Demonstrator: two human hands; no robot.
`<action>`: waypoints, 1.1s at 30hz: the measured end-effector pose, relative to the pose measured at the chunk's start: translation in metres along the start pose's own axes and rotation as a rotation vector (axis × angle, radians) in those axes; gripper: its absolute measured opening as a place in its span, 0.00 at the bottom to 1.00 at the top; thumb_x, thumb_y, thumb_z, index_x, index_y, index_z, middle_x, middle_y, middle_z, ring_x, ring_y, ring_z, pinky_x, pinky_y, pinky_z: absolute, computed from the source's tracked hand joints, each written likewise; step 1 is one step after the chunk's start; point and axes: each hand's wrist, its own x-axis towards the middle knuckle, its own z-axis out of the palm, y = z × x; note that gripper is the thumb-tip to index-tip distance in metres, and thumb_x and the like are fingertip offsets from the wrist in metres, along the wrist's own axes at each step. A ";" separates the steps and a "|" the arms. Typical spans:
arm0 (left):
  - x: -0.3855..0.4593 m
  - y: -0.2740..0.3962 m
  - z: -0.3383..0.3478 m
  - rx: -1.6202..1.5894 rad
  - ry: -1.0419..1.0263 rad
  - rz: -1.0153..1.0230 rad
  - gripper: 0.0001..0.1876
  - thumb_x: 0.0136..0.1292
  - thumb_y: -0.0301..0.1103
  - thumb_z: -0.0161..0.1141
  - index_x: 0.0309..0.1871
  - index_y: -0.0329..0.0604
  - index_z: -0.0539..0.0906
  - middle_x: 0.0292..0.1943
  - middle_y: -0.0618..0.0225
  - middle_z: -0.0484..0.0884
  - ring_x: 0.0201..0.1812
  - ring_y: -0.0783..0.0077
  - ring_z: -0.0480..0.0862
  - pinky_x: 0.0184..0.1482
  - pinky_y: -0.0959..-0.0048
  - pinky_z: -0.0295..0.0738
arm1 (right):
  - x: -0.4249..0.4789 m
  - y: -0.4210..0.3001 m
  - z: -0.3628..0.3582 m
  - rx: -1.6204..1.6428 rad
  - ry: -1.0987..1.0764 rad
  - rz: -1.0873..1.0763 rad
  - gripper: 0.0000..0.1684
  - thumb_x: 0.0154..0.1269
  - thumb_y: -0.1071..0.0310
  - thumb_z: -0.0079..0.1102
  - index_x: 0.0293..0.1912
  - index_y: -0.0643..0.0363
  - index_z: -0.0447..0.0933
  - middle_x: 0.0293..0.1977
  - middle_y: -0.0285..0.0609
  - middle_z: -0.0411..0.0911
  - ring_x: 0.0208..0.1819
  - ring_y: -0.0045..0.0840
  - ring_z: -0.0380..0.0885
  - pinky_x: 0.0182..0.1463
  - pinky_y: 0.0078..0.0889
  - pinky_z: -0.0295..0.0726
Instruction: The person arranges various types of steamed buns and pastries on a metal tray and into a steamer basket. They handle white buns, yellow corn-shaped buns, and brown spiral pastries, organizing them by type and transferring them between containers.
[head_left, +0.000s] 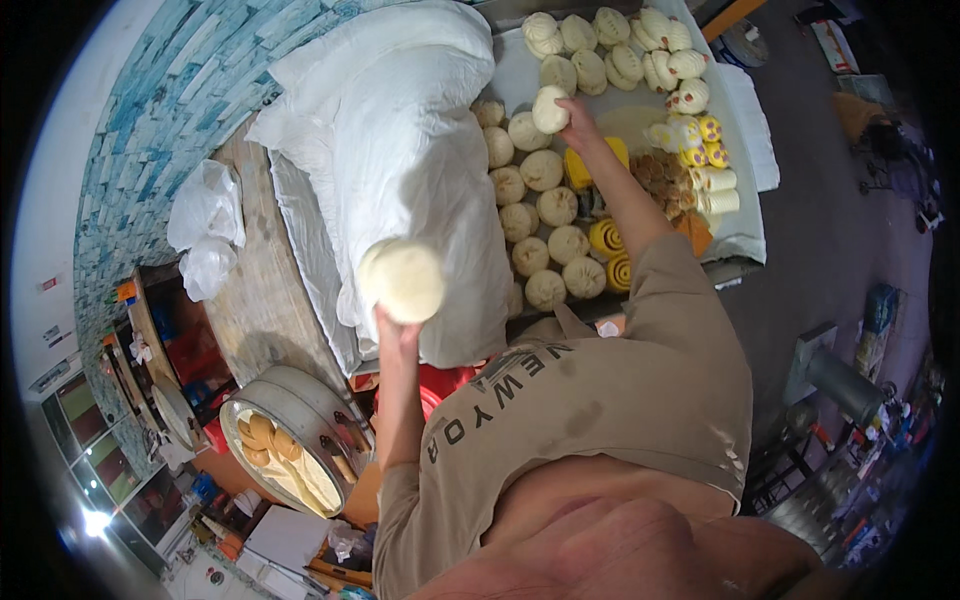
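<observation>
My left hand (399, 324) holds a large pale round steamed bun (409, 283), slightly blurred, raised over a white cloth (442, 180). Farther up, my right hand (579, 126) grips a smaller white bun (550, 110) above the tray (517, 71). Beneath and beside it lie rows of round pleated buns (541, 171). Behind the right hand are oval pleated buns (577, 34). Under my right forearm sit a yellow block (607, 159), yellow spiral rolls (607, 238) and brown pieces (660, 176). White rolls (716, 201) and yellow-and-purple buns (710, 129) are at the right.
A metal steamer (289, 420) with brown buns on cloth stands at lower left, beside a wooden table (262, 277). Clear plastic bags (208, 206) lie on that table by the brick-patterned wall. A red plastic object (442, 382) shows below the cloth. Dark floor (810, 217) runs along the right.
</observation>
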 end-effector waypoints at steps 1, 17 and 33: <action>0.029 -0.014 0.019 0.136 0.134 -0.090 0.40 0.47 0.47 0.66 0.63 0.46 0.63 0.59 0.55 0.68 0.58 0.55 0.70 0.57 0.50 0.69 | 0.021 0.004 -0.007 -0.087 0.000 0.010 0.33 0.57 0.64 0.57 0.60 0.59 0.57 0.55 0.44 0.64 0.55 0.35 0.66 0.54 0.43 0.70; 0.360 -0.142 0.023 1.232 0.366 0.105 0.35 0.47 0.36 0.69 0.58 0.37 0.66 0.52 0.58 0.73 0.52 0.63 0.74 0.52 0.66 0.71 | 0.114 0.050 0.008 -1.861 -0.199 -0.129 0.23 0.51 0.62 0.63 0.49 0.52 0.74 0.49 0.48 0.68 0.54 0.43 0.64 0.55 0.42 0.66; 0.340 -0.148 0.046 1.562 0.029 0.260 0.41 0.43 0.27 0.68 0.61 0.32 0.60 0.56 0.47 0.69 0.58 0.50 0.68 0.59 0.63 0.63 | 0.100 0.055 0.033 -0.732 -0.434 -0.023 0.23 0.58 0.66 0.58 0.53 0.60 0.71 0.47 0.42 0.74 0.48 0.26 0.73 0.51 0.26 0.71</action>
